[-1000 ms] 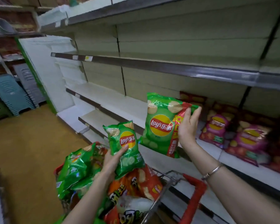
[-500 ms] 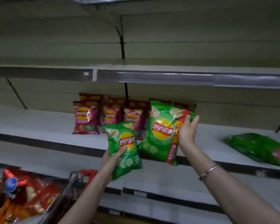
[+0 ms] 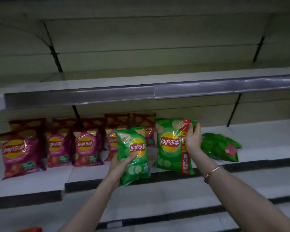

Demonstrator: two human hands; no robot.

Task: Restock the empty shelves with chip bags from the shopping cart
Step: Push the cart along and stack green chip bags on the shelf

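Our right grip (image 3: 192, 141) is clamped on the upper right edge of the large green bag (image 3: 170, 144), fingers curled over its red side stripe. Our left grip (image 3: 122, 166) is wrapped round the lower half of the small green bag (image 3: 134, 153), thumb across the front. The large bag stands upright at the front of the shelf (image 3: 266, 136), just to the right of the row of magenta bags (image 3: 85, 148). We cannot tell whether its bottom already rests on the board. The small bag hangs in the air before the shelf edge, overlapping the end of the magenta row.

We judge the step in hand to be seating the large bag. To do it well, we should:

- lower it until the base sits flat;
- slide it back in line with the magenta row, logo facing out;
- let go only once it stands by itself.

A puffed, glossy bag held by one corner may swing or tip forward off the edge, so we should hold lightly and not crush the chips.

The small bag can wait and then go alongside. Another green bag (image 3: 219, 146) lies flat to the right and probably wants standing up too.
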